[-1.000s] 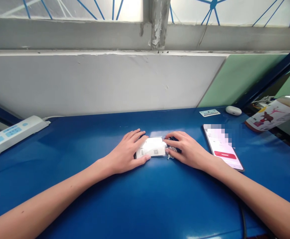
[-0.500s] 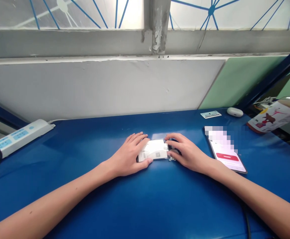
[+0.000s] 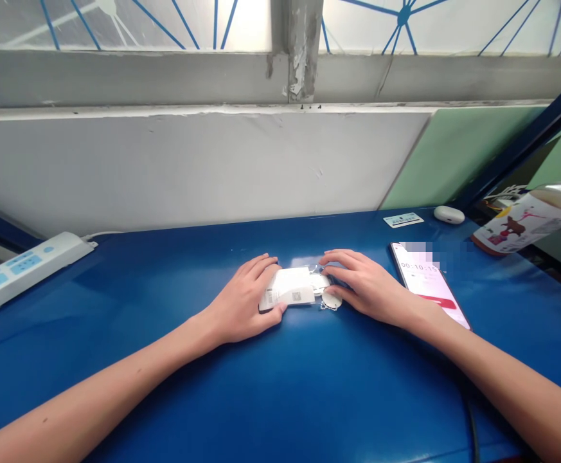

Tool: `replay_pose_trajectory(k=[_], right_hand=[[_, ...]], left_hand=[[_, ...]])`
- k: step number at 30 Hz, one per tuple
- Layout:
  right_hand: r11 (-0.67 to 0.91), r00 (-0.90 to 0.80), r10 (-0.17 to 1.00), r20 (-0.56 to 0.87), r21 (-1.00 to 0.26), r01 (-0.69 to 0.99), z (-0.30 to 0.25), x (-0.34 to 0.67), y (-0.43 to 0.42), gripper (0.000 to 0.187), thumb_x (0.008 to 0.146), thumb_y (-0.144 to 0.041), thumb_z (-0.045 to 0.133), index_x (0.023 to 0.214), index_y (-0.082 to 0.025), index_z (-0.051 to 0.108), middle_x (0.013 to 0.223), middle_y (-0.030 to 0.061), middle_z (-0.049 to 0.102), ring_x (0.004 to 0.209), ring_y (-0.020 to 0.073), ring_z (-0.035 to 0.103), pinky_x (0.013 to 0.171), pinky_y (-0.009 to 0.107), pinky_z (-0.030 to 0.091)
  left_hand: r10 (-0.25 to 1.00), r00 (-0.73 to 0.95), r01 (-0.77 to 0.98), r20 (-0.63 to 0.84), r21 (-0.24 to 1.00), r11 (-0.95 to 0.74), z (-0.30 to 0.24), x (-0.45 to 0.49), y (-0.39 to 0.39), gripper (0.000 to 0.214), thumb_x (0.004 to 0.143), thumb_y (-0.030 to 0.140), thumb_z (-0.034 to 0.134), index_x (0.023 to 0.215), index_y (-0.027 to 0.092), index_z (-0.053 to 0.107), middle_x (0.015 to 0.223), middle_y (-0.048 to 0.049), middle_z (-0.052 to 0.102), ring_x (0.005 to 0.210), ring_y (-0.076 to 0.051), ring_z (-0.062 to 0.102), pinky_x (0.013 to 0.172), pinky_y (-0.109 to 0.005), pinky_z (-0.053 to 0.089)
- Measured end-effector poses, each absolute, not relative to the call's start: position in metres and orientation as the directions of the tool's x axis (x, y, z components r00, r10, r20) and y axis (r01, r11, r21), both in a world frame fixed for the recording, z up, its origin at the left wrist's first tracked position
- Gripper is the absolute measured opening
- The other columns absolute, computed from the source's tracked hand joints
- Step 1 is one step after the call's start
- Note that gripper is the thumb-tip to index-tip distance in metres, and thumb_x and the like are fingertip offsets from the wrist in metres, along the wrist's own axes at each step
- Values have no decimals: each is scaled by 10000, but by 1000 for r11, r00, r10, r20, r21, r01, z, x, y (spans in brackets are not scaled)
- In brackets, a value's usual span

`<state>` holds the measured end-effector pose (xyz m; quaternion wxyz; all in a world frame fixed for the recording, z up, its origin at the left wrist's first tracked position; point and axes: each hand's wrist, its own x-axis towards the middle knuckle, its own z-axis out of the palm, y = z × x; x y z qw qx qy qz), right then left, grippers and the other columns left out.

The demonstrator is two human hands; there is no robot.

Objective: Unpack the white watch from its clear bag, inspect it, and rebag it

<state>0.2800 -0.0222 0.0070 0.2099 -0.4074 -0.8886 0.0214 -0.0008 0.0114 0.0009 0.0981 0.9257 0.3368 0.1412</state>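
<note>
On the blue table lies a flat white packet (image 3: 290,286) with a printed square code and clear plastic around it. My left hand (image 3: 245,301) grips its left end, thumb along the near edge and fingers over the far edge. From the packet's right end a white rounded piece (image 3: 319,283) sticks out. The curled fingers of my right hand (image 3: 367,281) close on that end, partly hiding it. Just below, by my right thumb, is a small white disc (image 3: 331,300) with a tiny silvery chain or trim beside it; its exact kind is unclear.
A phone (image 3: 427,283) showing a timer lies beside my right forearm. Behind it are a white card (image 3: 403,220) and a white earbud case (image 3: 448,215). A labelled bottle (image 3: 525,222) leans at the right. A power strip (image 3: 24,267) lies at the left, and a wall borders the table's back.
The gap between my hands has widened a little. More of the white rounded piece shows at the packet's right end, and the small disc has come into view.
</note>
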Motion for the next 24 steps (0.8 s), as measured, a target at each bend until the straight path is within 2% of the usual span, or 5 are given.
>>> replay_pose_trajectory(k=[8, 11, 15, 18, 24], right_hand=[[624, -565, 780, 271, -260, 737, 12, 288, -21, 203, 952, -282, 559, 1112, -211, 662, 1227, 138, 653, 1109, 303, 638, 915, 497, 549], [608, -548, 793, 266, -296, 736, 10, 285, -23, 308, 939, -337, 581, 1220, -218, 624, 1322, 156, 602, 1176, 316, 606, 951, 507, 536], [610, -548, 792, 269, -304, 732, 4, 280, -25, 407, 937, -392, 584, 1311, -232, 589, 1428, 156, 529, 1276, 329, 538, 1017, 524, 497], [602, -542, 798, 263, -308, 737, -1, 278, -25, 396, 945, -390, 577, 1303, -222, 600, 1436, 157, 522, 1279, 322, 536, 1024, 510, 492], [576, -531, 818, 223, -300, 761, 3, 280, -24, 395, 931, -408, 587, 1272, -209, 605, 1404, 157, 552, 1246, 328, 552, 998, 501, 506]], left_hand=[[658, 727, 599, 193, 289, -747, 2, -1, 11, 546, 855, 371, 550, 1338, 124, 479, 1424, -207, 506, 1382, -387, 394, 1110, -561, 380], [650, 736, 592, 189, 286, -754, 1, -1, 11, 556, 873, 381, 546, 1359, 125, 462, 1434, -208, 493, 1391, -384, 381, 1116, -562, 371], [657, 735, 600, 165, 292, -745, -1, -2, 11, 649, 892, 496, 562, 1414, 135, 426, 1479, -210, 445, 1417, -401, 334, 1122, -572, 358], [665, 733, 612, 144, 288, -737, -2, -3, 11, 717, 893, 551, 562, 1446, 126, 396, 1501, -217, 416, 1424, -409, 317, 1126, -580, 349], [660, 736, 611, 152, 269, -744, -1, -2, 12, 624, 913, 522, 537, 1382, 120, 453, 1474, -212, 448, 1416, -393, 337, 1128, -558, 355]])
